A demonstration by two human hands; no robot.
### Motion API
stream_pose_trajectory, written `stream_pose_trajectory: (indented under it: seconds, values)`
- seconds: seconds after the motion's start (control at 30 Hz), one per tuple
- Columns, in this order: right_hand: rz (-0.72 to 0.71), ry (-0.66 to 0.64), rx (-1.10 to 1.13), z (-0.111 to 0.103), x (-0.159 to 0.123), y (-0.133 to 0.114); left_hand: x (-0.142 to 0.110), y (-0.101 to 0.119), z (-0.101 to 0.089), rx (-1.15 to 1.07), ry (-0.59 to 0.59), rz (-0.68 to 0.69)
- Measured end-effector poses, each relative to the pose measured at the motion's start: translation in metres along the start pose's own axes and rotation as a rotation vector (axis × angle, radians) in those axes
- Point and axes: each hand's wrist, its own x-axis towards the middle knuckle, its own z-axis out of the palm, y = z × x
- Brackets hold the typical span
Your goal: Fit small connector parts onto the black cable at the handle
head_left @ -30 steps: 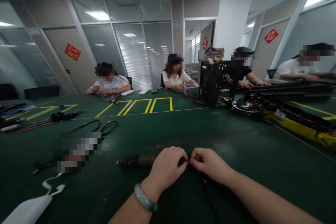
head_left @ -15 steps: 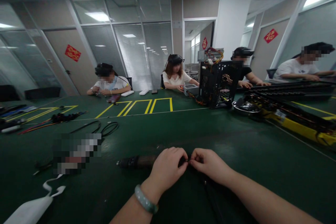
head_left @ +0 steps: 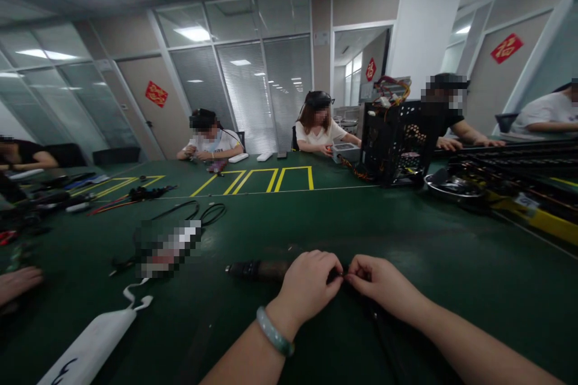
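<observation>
A dark cylindrical tool with a metal tip, which looks like an electric screwdriver [head_left: 262, 269], lies on the green table with its tip to the left. My left hand [head_left: 311, 280] curls round its right end, hiding it; a light green bangle [head_left: 274, 332] is on that wrist. Close beside it, my right hand [head_left: 377, 283] is closed in a pinch, its fingertips almost meeting the left ones. What sits between them is small, dark and mostly hidden. A black cable [head_left: 378, 325] comes out below my right hand and runs toward me.
To the left lie a blurred-out packet [head_left: 169, 252], a white strip-like object [head_left: 93, 343] and coiled black wire [head_left: 212, 213]. A co-worker's hand [head_left: 20, 283] rests at the left edge. Farther off stand a black computer case [head_left: 397, 144] and a metal bowl [head_left: 454, 187]. Several people sit around the table.
The view has turned left, so everything appears shifted right and a co-worker's hand shows at the left edge. My hands keep the same closed pose at the tool's end.
</observation>
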Motion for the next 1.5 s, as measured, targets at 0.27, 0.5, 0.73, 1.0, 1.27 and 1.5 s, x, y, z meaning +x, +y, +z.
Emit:
stream_pose_trajectory:
  seconds: [0.27,0.5,0.73,1.0,1.27,1.5]
  values:
    - [0.003,-0.015,0.027,0.0006,0.0021,0.0026,0.0,-0.0004,0.0001,0.032,-0.007,0.014]
    - [-0.007,-0.002,0.015,0.0016,0.0016,0.0032,-0.0001,0.0013,-0.0012,0.049,-0.021,0.017]
    - [0.011,-0.005,0.024,0.0012,0.0016,0.0013,-0.0005,-0.0002,0.0007,0.023,0.0,0.01]
    - [-0.006,-0.019,0.033,0.0007,0.0024,0.0033,-0.0009,-0.0023,0.0016,0.008,0.015,0.028]
    - [-0.005,-0.023,0.02,0.001,0.0018,0.0046,-0.0014,0.0007,-0.0021,0.017,-0.012,0.021]
    - [-0.004,-0.028,0.024,-0.0001,0.0028,0.0059,-0.0018,-0.0007,-0.001,-0.039,0.036,0.019]
